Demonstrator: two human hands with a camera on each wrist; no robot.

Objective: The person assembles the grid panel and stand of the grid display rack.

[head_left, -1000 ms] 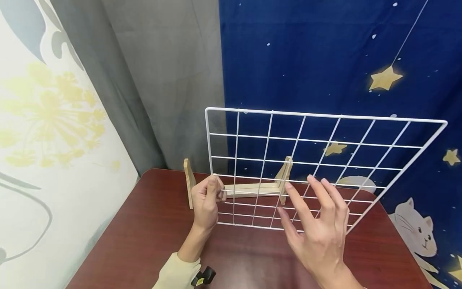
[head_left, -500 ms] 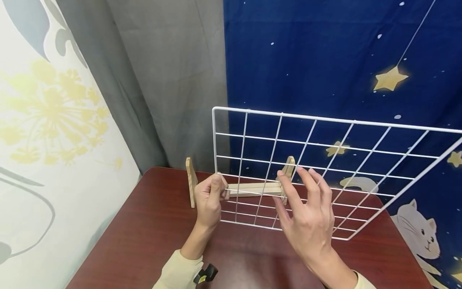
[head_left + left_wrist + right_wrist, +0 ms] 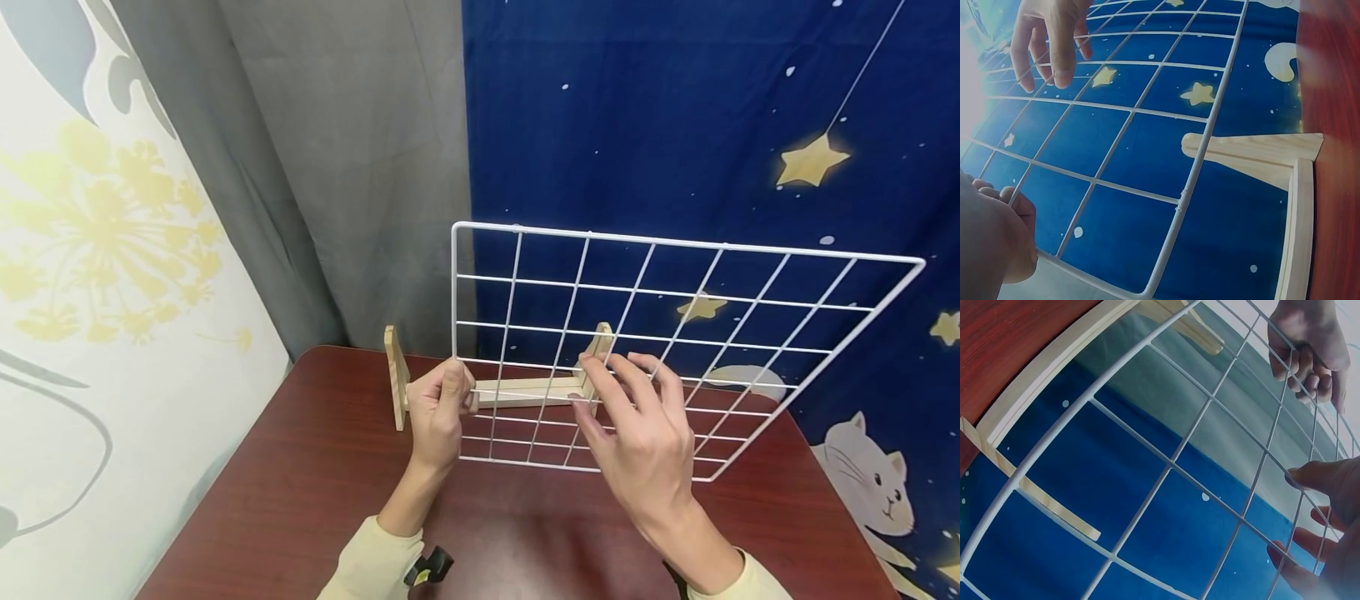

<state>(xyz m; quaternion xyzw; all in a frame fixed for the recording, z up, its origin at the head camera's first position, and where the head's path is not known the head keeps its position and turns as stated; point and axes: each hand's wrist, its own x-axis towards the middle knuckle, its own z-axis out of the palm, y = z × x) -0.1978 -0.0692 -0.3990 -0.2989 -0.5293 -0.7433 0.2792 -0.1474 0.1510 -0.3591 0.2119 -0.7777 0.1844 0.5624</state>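
Wire grid (image 3: 652, 333): white, square-meshed, held upright and slightly tilted over the far half of the table (image 3: 315, 500), its lower edge just above or on the tabletop; which of the two cannot be told.

Left hand (image 3: 438, 412): fingers curled round the grid's left upright wire, low down, a firm closed hold.

Right hand (image 3: 637, 433): fingers spread wide and lightly bent, tips on the wires near the grid's lower middle, thumb at the near side. Whether it pinches a wire or merely touches cannot be told.

Wooden stand (image 3: 495, 387): pale, two upright end pieces joined by a slotted rail, on the table just behind the grid's lower left part.

Risks, as judged: the grid is carried firmly at one corner only, so its free right side may swing or sag and knock the stand over or scrape the table. If the lower edge is meant for the rail's slot, a tilted grid may miss it and push the light stand away.

Hidden or unclear: part of the rail behind both hands; the slot itself; contact of grid and stand. The wrist views are distorted and glare washes out the left side of the left one.

Surroundings: grey curtain (image 3: 352, 167), blue starry cloth (image 3: 675, 108), floral fabric (image 3: 90, 250) at left.
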